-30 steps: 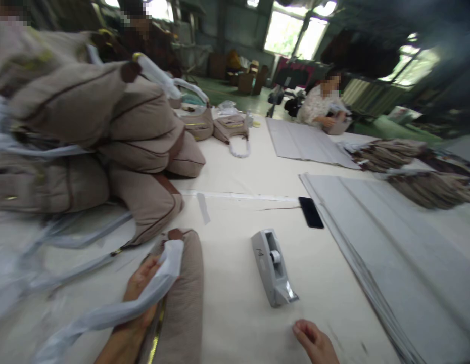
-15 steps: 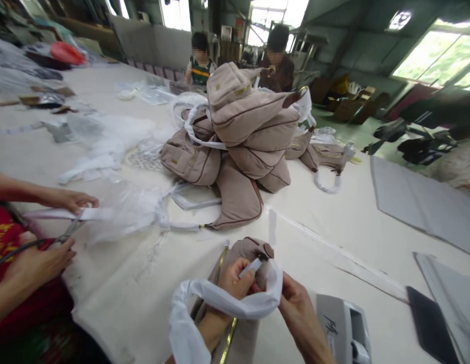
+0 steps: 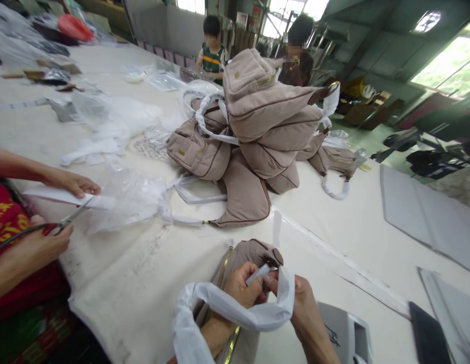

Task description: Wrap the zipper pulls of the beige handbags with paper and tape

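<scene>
A beige bag (image 3: 248, 253) with a gold zipper lies on the white table in front of me. Its strap (image 3: 235, 306), wrapped in white paper, loops over my left forearm. My left hand (image 3: 244, 285) is closed on a small white strip (image 3: 257, 274) near the strap's end. From the right, my right hand (image 3: 295, 293) reaches to the same end, its fingertips pinched by the brown tab and the wrapping; what exactly they grip is hidden.
Beige bags (image 3: 273, 111) are piled ahead. At the left, a co-worker's hands hold scissors (image 3: 70, 217) and white paper (image 3: 53, 194). A grey device (image 3: 343, 333) and a black flat object (image 3: 432, 331) sit at the right. Two people stand behind the pile.
My right hand's fingertips have moved left, inside the strap loop, closer to my left hand. The view has shifted slightly, and the co-worker's scissors now lie across the white paper.
</scene>
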A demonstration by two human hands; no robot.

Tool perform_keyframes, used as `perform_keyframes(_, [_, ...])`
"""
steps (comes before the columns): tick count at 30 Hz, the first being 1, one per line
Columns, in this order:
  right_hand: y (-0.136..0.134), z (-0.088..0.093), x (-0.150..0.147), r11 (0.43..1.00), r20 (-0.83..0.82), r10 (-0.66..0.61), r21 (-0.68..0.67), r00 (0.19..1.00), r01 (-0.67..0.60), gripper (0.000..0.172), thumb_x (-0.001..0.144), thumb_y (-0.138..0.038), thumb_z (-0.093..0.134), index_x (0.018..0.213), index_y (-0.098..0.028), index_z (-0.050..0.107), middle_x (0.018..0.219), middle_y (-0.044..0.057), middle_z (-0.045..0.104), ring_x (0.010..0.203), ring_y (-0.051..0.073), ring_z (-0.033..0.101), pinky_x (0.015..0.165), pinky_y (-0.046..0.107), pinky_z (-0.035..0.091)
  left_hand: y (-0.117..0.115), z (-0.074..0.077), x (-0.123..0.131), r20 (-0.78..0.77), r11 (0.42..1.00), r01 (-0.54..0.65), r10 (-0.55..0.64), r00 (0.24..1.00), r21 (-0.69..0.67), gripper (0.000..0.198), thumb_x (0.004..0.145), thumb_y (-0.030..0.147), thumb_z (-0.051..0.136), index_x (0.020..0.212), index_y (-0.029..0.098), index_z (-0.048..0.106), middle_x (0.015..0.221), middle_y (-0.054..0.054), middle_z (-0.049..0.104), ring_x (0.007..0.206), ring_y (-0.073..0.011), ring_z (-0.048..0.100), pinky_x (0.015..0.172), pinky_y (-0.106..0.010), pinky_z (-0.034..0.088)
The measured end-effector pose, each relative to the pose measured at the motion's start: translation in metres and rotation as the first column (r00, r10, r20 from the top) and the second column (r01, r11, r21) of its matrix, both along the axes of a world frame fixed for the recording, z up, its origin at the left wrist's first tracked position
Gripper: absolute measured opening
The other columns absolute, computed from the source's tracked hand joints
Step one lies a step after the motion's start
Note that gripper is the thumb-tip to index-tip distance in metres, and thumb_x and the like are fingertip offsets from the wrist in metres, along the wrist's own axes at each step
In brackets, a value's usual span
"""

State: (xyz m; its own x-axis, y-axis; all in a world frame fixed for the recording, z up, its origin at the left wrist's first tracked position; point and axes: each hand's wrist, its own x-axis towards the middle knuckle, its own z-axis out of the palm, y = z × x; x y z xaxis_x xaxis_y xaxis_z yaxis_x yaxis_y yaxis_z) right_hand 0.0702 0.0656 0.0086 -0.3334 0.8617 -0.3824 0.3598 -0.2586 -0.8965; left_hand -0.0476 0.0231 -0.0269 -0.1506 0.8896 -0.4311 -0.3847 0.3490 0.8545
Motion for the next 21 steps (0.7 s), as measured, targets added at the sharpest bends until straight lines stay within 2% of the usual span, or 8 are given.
perform_keyframes(5, [0.006, -0.004, 0.0, 0.999, 0.037, 0.04, 0.031, 0.999, -0.042, 0.039, 0.064, -0.043, 0.066, 0.052, -0.017, 0.04, 0.049, -0.004, 0.039, 0.05, 0.01, 0.032, 0.045, 0.022, 0.026, -0.001, 0.001, -0.002, -0.019, 1.0, 0.031, -0.031, 0.999, -0.002, 0.016, 0.067, 0.035, 0.055, 0.063, 0.022, 0.046, 0.044, 0.004, 0.055, 0.04, -0.013, 0.05, 0.041, -0.023, 0.034])
perform_keyframes(11, [0.018, 0.0, -0.004, 0.986, -0.029, 0.16, -0.052, 0.987, -0.161, 0.038, 0.064, -0.043, 0.067, 0.051, -0.015, 0.045, 0.051, -0.003, 0.042, 0.049, 0.008, 0.032, 0.045, 0.022, 0.027, -0.001, -0.008, -0.005, -0.044, 0.998, 0.054, -0.052, 0.998, 0.042, 0.015, 0.069, 0.033, 0.053, 0.066, 0.021, 0.046, 0.046, 0.002, 0.057, 0.041, -0.0139, 0.052, 0.044, -0.024, 0.035])
perform_keyframes(14, [0.018, 0.004, -0.005, 0.984, -0.082, 0.157, -0.076, 0.984, -0.164, 0.039, 0.064, -0.046, 0.066, 0.05, -0.015, 0.047, 0.05, -0.004, 0.043, 0.048, 0.009, 0.033, 0.046, 0.021, 0.029, 0.0, -0.01, -0.005, 0.043, 0.997, 0.066, -0.067, 0.997, 0.035, 0.016, 0.066, 0.033, 0.056, 0.065, 0.021, 0.046, 0.046, 0.002, 0.056, 0.039, -0.0138, 0.051, 0.042, -0.024, 0.034])
perform_keyframes(17, [0.014, 0.003, -0.003, 0.984, -0.122, 0.146, -0.082, 0.982, -0.156, 0.036, 0.064, -0.047, 0.066, 0.058, -0.014, 0.054, 0.053, -0.002, 0.048, 0.051, 0.011, 0.038, 0.049, 0.022, 0.033, 0.0, -0.008, -0.006, 0.164, 0.997, 0.071, -0.07, 0.984, 0.003, 0.015, 0.063, 0.031, 0.059, 0.063, 0.021, 0.047, 0.044, 0.002, 0.054, 0.037, -0.0128, 0.05, 0.041, -0.024, 0.035])
perform_keyframes(21, [0.01, -0.002, 0.001, 0.987, -0.133, 0.149, -0.043, 0.98, -0.156, 0.032, 0.069, -0.045, 0.063, 0.067, -0.013, 0.057, 0.058, 0.0, 0.053, 0.058, 0.014, 0.046, 0.054, 0.024, 0.037, 0.0, 0.0, -0.008, 0.206, 0.998, 0.061, -0.053, 0.977, -0.031, 0.012, 0.063, 0.029, 0.058, 0.063, 0.02, 0.05, 0.045, 0.005, 0.054, 0.038, -0.0118, 0.051, 0.041, -0.022, 0.035])
